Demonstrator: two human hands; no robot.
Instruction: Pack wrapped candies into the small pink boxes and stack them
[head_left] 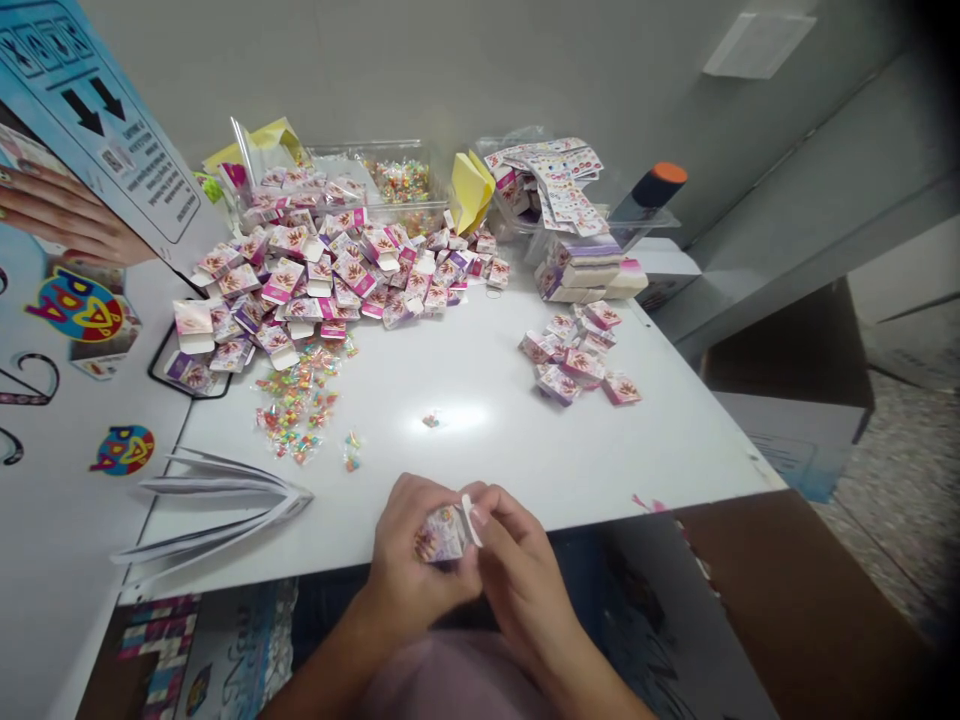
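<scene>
A small printed cardboard box (pixel 442 535) is in my left hand (pixel 409 550), whose fingers wrap round it near the table's front edge. With fingers pinched, my right hand (pixel 514 540) grips the white end flap (pixel 471 520) of that box. Beyond my hands, a small clear packet with coloured bits (pixel 430 420) lies on the white table (pixel 450 360). To the left are another small packet (pixel 352 452) and a spread of bead-like packets (pixel 300 400). What is inside the held box is hidden.
A large heap of small boxes (pixel 315 270) covers the back left. Several boxes (pixel 577 355) lie at the right, before stacked flat cartons (pixel 574 265). An open booklet (pixel 217 500) stands at the left front. Clear trays (pixel 405 185) line the back.
</scene>
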